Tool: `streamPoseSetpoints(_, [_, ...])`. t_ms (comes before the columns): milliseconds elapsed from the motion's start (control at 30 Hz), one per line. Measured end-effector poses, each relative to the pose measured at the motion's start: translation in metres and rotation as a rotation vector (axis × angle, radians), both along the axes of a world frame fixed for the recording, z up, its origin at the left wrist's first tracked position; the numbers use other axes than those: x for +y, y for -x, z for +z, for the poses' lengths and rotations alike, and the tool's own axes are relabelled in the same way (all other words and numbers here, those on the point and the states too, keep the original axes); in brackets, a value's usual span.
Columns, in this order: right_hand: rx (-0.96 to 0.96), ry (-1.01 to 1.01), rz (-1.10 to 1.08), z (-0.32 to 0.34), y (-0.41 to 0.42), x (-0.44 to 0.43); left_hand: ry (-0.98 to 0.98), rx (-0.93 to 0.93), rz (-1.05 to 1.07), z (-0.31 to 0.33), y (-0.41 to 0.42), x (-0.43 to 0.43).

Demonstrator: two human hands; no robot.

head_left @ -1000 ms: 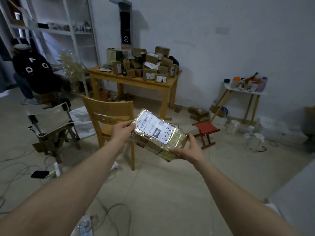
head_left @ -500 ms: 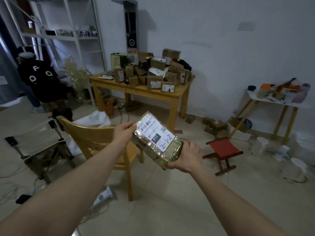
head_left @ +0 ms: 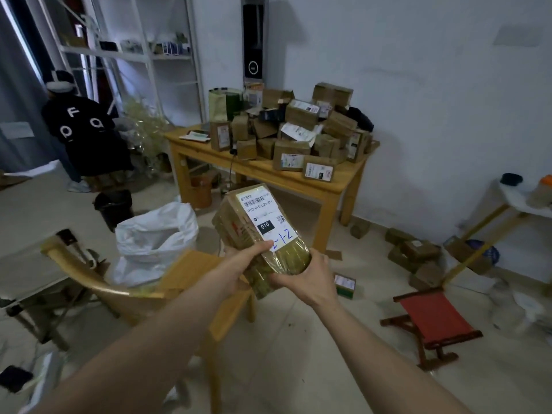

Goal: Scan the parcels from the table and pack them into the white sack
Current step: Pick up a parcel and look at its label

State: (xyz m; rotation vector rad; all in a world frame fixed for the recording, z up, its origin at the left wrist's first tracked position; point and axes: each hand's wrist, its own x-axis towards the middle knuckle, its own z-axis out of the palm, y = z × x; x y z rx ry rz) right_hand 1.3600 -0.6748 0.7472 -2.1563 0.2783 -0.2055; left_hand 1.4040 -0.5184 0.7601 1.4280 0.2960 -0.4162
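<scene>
Two grips clamp one parcel (head_left: 239, 225): the left grip (head_left: 248, 258), on its far edge a moment ago, now curls over the near end beside the right grip (head_left: 301, 282). Its label (head_left: 265, 216) reads 010-010-L30-55, "010" on black, and handwritten 2-1-2. The white sack (head_left: 155, 234) has come into view left of the parcel, the tabletop (head_left: 268, 174) behind it, so packing looks next.

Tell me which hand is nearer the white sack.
Left. The left hand grips the parcel at its lower left, on the side facing the white sack; the right hand holds its lower right end, farther from the sack.
</scene>
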Motion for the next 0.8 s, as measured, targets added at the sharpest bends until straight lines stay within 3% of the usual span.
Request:
streamPoseSetpoints(100, [0.023, -0.047, 0.056, -0.002, -0.062, 0.000, 0.056, -0.010, 0.053, -0.010, -0.066, 0.005])
streamPoseSetpoints(200, [0.069, -0.264, 0.144, -0.001, -0.122, -0.006, 0.055, -0.025, 0.082, -0.011, -0.126, 0.014])
streamPoseSetpoints(467, [0.422, -0.698, 0.241, -0.014, -0.270, -0.054, 0.060, -0.012, -0.183, -0.017, -0.252, 0.012])
streamPoseSetpoints(800, [0.437, -0.599, 0.478, -0.022, -0.480, -0.096, 0.056, 0.007, -0.066, -0.030, -0.411, -0.033])
